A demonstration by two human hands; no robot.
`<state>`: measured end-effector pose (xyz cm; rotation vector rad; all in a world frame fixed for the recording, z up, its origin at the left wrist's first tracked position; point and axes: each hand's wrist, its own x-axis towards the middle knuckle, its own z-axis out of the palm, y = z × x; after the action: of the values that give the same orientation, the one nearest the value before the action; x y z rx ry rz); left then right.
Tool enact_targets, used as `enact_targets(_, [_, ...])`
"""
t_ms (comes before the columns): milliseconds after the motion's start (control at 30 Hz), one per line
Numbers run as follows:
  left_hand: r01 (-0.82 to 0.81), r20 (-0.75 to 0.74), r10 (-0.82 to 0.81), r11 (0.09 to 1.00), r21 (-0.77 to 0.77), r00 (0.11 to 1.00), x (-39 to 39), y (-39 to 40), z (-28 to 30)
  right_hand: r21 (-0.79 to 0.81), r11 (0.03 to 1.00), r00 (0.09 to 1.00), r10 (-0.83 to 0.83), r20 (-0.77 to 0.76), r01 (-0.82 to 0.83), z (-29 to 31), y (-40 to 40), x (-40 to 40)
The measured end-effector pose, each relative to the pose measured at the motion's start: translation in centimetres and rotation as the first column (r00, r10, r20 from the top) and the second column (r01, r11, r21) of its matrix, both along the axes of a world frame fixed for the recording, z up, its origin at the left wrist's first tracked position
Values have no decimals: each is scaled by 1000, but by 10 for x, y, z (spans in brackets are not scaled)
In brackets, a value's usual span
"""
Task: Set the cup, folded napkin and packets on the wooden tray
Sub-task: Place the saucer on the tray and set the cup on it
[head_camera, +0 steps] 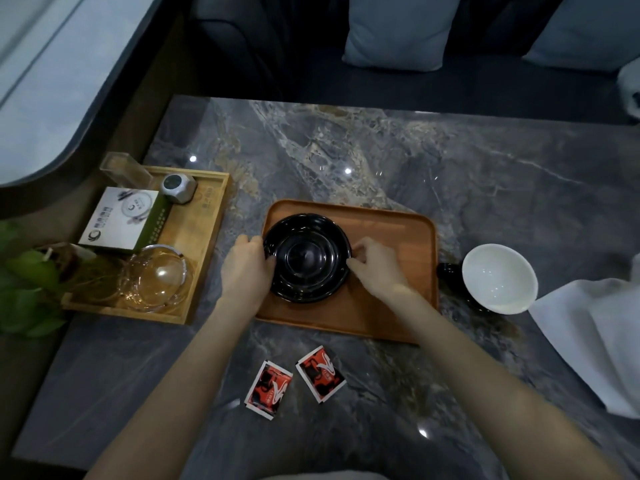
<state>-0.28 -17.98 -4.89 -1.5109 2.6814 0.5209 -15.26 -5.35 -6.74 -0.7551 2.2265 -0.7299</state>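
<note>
A black saucer (307, 258) lies on the left half of the wooden tray (391, 237). My left hand (246, 268) grips the saucer's left rim and my right hand (375, 265) pinches its right rim. The cup (498, 278), white inside and black outside with a black handle, stands on the marble table just right of the tray. A white napkin (595, 337) lies at the right edge of the table. Two red and black packets (268, 389) (320, 373) lie on the table in front of the tray, between my forearms.
A lighter wooden tray (204, 230) at the left holds a white box (121, 216), a glass ashtray (157, 277), a small grey cube clock (178, 188) and a clear holder. Green leaves (24, 282) sit at the far left. A dark sofa with cushions (398, 29) stands beyond the table.
</note>
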Motion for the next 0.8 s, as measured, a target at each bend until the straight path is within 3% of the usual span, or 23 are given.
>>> enact_targets(100, [48, -33, -49, 999, -14, 998, -14, 10, 10, 94, 985, 980, 157, -124, -146, 22, 13, -16])
enact_targets(200, [162, -142, -164, 987, -23, 976, -36, 29, 17, 34, 972, 934, 233, -272, -233, 46, 37, -35])
enact_targets(300, [286, -248, -284, 958, -26, 926, -61, 57, 23, 25, 978, 881, 198, -431, -207, 66, 68, -57])
enact_targets(500, [526, -341, -497, 850, -9, 798, -107, 117, 19, -40, 999, 837, -44, -546, 26, 65, 139, -94])
enact_targets(667, [618, -288, -567, 775, 130, 772, -138, 149, 0, -41, 979, 819, -188, -542, 198, 41, 183, -106])
enact_targets(800, [610, -222, -571, 766, 202, 790, -149, 158, -11, 30, 965, 898, -231, -374, 260, 20, 201, -104])
